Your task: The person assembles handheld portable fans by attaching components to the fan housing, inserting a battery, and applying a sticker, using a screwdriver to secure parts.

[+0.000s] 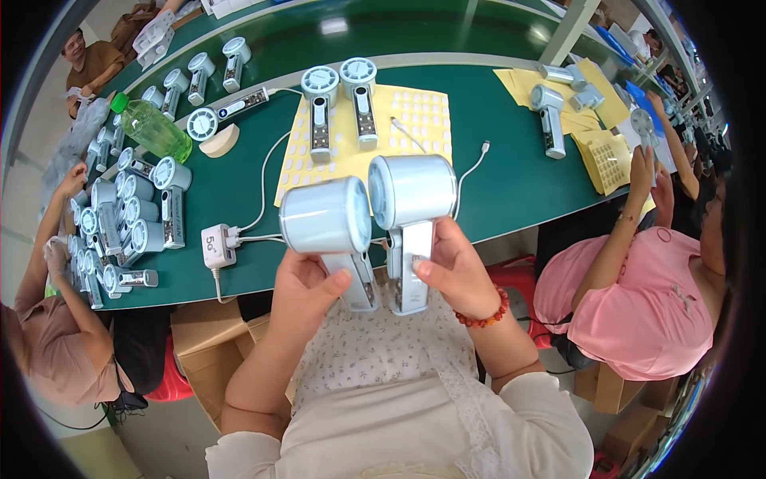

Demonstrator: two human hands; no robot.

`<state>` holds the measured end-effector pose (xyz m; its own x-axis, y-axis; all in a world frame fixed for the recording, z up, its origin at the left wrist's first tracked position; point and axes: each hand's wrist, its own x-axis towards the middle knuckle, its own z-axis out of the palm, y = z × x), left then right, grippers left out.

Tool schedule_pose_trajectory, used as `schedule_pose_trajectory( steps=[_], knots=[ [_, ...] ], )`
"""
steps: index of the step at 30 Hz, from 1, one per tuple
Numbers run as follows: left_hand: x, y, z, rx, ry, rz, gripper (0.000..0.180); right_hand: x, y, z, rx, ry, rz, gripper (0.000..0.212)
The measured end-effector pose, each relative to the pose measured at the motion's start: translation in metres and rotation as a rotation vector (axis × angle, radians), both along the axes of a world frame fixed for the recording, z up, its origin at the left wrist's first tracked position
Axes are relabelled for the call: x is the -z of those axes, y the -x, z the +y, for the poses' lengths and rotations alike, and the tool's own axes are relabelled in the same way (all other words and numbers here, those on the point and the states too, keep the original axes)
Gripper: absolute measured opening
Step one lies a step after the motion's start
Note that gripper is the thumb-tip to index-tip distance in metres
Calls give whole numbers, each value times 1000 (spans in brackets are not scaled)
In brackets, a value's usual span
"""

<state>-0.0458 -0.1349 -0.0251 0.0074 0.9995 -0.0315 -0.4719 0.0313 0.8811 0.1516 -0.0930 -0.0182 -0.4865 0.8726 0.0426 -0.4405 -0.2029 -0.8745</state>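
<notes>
In each hand I hold a light blue handheld fan, the two side by side above the table's front edge. My left hand (307,283) is closed round the handle of the left fan (323,215), thumb on the handle's side. My right hand (451,271) grips the handle of the right fan (419,191), its thumb pressed on the handle's face. Both heads point inward and nearly touch. Beyond them, two more fans (320,120) (361,104) lie on a yellow sticker sheet (423,120) with rows of white labels.
A white charger block (218,246) with cables sits left of the sheet. One fan (239,106) lies by a cable. Many fans (136,211) crowd the left, beside a green bottle (152,128). At right are a fan (549,120), yellow sheets (602,160) and a person in pink (630,303).
</notes>
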Motion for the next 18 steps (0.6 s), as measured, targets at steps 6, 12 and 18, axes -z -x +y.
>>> schedule_pose_trajectory(
  steps=[6, 12, 18],
  knots=[
    [-20, 23, 0, 22, -311, 896, 53, -7, -5, 6, 54, -553, -452, 48],
    [-9, 52, -16, -36, -759, 738, 46, -1, -6, 12, 199, -1309, -175, 40],
    [-2, 50, -10, -445, -1553, 1123, 38, 0, 10, -1, 579, -1806, -260, 41]
  ],
)
